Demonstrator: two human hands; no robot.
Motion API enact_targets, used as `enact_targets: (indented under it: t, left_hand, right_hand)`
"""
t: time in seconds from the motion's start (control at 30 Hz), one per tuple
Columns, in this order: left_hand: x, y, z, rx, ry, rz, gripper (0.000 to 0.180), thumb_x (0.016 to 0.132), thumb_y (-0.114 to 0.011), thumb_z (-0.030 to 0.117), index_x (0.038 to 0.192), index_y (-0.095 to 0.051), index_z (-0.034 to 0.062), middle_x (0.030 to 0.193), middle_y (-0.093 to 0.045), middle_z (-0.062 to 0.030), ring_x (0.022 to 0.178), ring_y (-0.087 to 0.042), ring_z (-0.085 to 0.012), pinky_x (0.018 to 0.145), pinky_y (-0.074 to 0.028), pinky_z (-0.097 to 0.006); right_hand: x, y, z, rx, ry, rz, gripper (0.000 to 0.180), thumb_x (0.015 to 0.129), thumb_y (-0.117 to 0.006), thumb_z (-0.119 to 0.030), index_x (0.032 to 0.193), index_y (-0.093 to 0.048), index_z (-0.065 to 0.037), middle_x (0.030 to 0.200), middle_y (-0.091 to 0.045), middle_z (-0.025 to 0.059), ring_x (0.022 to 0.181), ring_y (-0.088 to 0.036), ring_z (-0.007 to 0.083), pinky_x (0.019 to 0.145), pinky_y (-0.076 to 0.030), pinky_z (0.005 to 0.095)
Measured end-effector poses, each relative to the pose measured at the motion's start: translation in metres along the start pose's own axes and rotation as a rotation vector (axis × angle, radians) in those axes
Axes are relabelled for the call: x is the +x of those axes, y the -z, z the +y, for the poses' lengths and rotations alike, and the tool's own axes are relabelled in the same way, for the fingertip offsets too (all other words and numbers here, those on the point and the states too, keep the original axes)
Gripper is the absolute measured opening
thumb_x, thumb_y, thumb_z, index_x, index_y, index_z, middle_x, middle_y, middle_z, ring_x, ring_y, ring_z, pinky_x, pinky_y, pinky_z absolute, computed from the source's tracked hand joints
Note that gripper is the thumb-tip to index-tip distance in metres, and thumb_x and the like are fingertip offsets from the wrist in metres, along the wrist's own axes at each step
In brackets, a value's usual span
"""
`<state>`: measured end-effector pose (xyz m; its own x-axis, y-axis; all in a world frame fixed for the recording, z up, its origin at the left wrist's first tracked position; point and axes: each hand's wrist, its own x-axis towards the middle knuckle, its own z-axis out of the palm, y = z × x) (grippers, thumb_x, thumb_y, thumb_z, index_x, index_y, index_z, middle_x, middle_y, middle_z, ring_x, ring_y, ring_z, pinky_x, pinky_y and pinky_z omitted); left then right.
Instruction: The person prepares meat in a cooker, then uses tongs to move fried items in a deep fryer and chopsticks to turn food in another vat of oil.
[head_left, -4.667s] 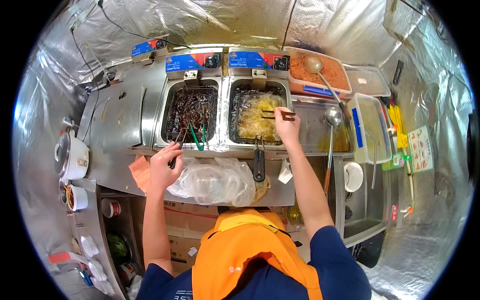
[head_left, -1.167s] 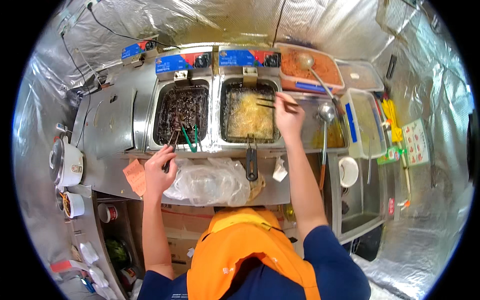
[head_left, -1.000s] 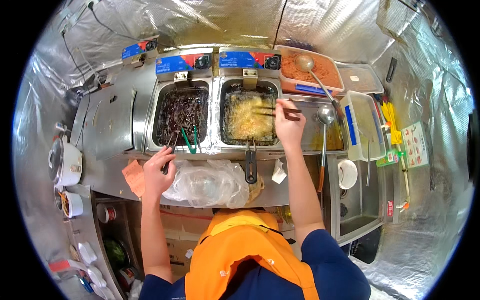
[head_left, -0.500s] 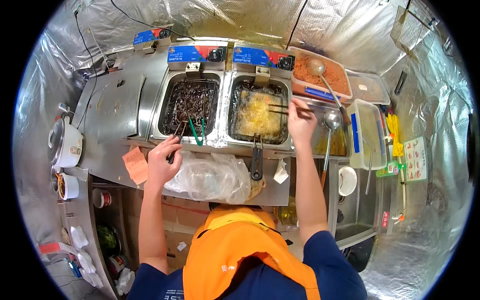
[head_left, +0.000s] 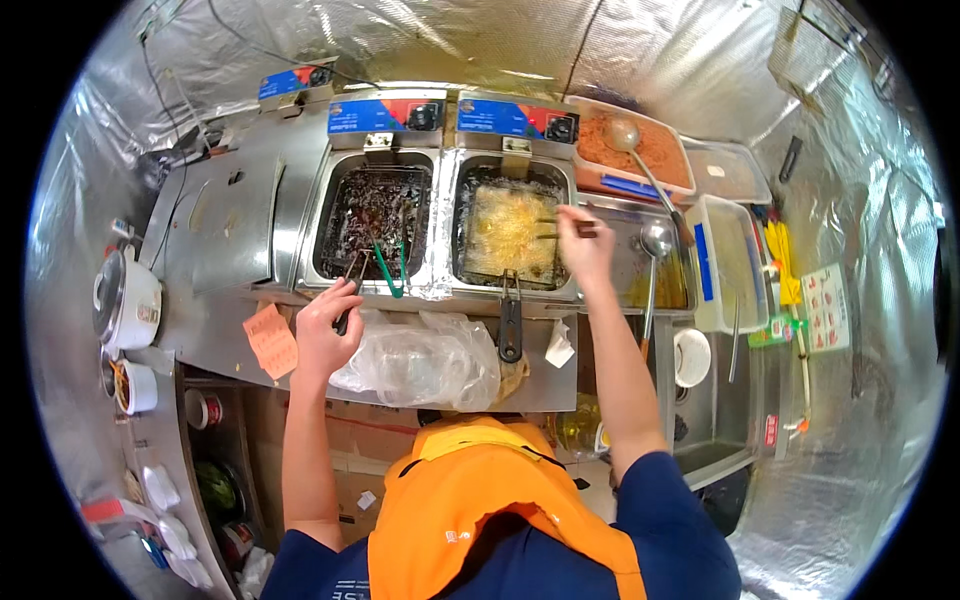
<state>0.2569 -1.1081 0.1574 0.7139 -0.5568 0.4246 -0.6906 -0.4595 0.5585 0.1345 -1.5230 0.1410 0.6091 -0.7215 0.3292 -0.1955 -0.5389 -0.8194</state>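
My left hand (head_left: pixel 328 330) is closed round the dark handle of the frying basket (head_left: pixel 345 195) in the left fryer (head_left: pixel 308 225). Dark oil bubbles in that basket, and green-handled tongs (head_left: pixel 386 270) lean at its near side. With my right hand (head_left: pixel 587 250) I grip a pair of dark chopsticks (head_left: pixel 548 236), whose tips reach over the right edge of the golden frying food (head_left: pixel 508 222). This food foams in oil in the right fryer (head_left: pixel 572 200). Another basket's black handle (head_left: pixel 510 330) sticks out from that fryer toward me, untouched.
A clear plastic bag (head_left: pixel 415 360) and an orange paper slip (head_left: pixel 270 340) lie before the fryers. To the right are a tub of reddish crumbs (head_left: pixel 655 150), a ladle (head_left: pixel 656 240), a clear box (head_left: pixel 725 265) and a sink (head_left: pixel 715 420). At left stands a white cooker (head_left: pixel 130 300).
My right hand has shifted slightly left with the chopsticks, nearer the frying food. My left hand stays on the basket handle. The whole view has moved a little.
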Motion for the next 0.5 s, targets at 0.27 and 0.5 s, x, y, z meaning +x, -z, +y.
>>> enact_targets:
  t: [0.27, 0.5]
  left_hand:
    - [0.002, -0.003, 0.002, -0.002, 0.005, -0.025, 0.019, 0.082, -0.071, 0.004, 0.098, -0.080, 0.0003, 0.117, -0.077, -0.0201, 0.123, -0.070, -0.0367, 0.104, -0.056, -0.043]
    - [0.004, 0.001, 0.002, -0.011, 0.023, -0.066, 0.020, 0.083, -0.069, 0.001, 0.100, -0.078, -0.0028, 0.120, -0.076, -0.0223, 0.126, -0.068, -0.0376, 0.106, -0.054, -0.044]
  right_hand:
    - [-0.028, -0.020, 0.036, 0.158, -0.053, 0.078, 0.016, 0.102, -0.070, -0.012, 0.110, -0.078, -0.002, 0.085, -0.077, 0.0053, 0.076, -0.075, 0.0133, 0.065, -0.055, 0.0276]
    - [-0.029, -0.011, 0.023, 0.484, -0.324, 0.201, 0.022, 0.105, -0.068, -0.017, 0.113, -0.076, 0.002, 0.091, -0.079, 0.0105, 0.085, -0.079, 0.0169, 0.066, -0.061, 0.0285]
